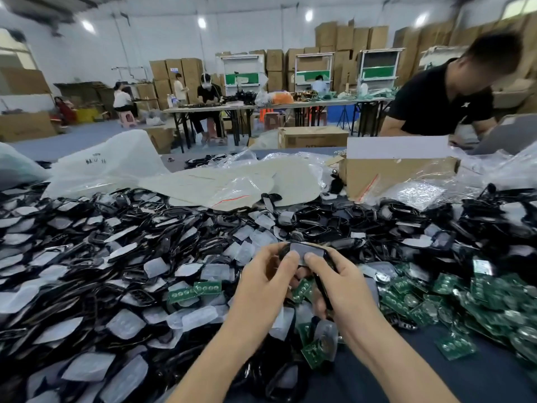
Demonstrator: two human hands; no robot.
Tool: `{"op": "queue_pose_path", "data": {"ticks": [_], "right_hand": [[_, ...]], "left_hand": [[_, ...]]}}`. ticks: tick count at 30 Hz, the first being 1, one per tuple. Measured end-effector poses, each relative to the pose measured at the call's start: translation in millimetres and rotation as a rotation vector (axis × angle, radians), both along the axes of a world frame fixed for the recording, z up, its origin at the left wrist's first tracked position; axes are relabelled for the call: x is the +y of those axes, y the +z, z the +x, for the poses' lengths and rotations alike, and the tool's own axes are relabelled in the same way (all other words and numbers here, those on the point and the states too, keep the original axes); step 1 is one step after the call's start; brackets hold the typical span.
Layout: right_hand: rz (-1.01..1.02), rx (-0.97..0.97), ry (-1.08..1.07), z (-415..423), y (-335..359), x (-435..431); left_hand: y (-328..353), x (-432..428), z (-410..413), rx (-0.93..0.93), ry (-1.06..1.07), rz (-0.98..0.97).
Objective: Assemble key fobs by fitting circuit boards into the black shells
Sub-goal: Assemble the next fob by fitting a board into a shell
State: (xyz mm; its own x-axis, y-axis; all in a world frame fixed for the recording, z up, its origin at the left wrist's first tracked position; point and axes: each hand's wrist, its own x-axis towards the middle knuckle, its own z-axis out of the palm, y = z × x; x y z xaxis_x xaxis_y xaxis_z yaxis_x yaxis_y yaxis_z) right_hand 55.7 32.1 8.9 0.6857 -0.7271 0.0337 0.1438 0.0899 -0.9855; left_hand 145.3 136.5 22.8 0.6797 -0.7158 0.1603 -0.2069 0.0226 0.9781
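Between both hands, raised over the heap: one black shell (308,252), a pale translucent pad showing on its upper face.

- Left hand (267,274): fingers curled round the shell's left end, thumb tip pressed on the pad.
- Right hand (340,282): fingers curled round the shell's right end, thumb tip on the pad beside the left thumb. A second black strip runs under this palm; whether it is part of the same shell cannot be told.
- Board (302,289): one green piece just below the shell, in the gap between the two hands. Whether either hand holds it cannot be told.
- Shell heap (116,257): black shells and pale pads, loose and overlapping, spread left of the shell and behind it.
- Board heap (465,298): green boards with round contacts, right of the shell. A few strays lie left of and below it.
- Table (436,373): dark blue surface, bare patch below and right of the shell.
- Bags (232,181): clear and white plastic, crumpled, behind the shell beyond the heap.
- Box (398,175): brown cardboard, flap up, behind and right of the shell.
- Person (444,97): black shirt, bent forward, farther behind the shell, beyond the box.
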Motion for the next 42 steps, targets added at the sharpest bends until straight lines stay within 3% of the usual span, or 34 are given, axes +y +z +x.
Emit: {"op": "queue_pose_path", "data": {"ticks": [8, 17, 34, 42], "right_hand": [[-0.096, -0.022, 0.066, -5, -17, -11], [0.0, -0.013, 0.02, -1, -20, -9], [-0.006, 0.039, 0.052, -7, -18, -14], [-0.017, -0.038, 0.05, -3, -22, -11]], "left_hand": [[-25, -16, -1, 0.043, 0.052, -0.11], [-30, -17, -1, -0.022, 0.027, -0.177], [-27, -11, -5, -0.289, 0.009, -0.059], [-24, -10, -7, -0.133, 0.054, -0.15]]}}
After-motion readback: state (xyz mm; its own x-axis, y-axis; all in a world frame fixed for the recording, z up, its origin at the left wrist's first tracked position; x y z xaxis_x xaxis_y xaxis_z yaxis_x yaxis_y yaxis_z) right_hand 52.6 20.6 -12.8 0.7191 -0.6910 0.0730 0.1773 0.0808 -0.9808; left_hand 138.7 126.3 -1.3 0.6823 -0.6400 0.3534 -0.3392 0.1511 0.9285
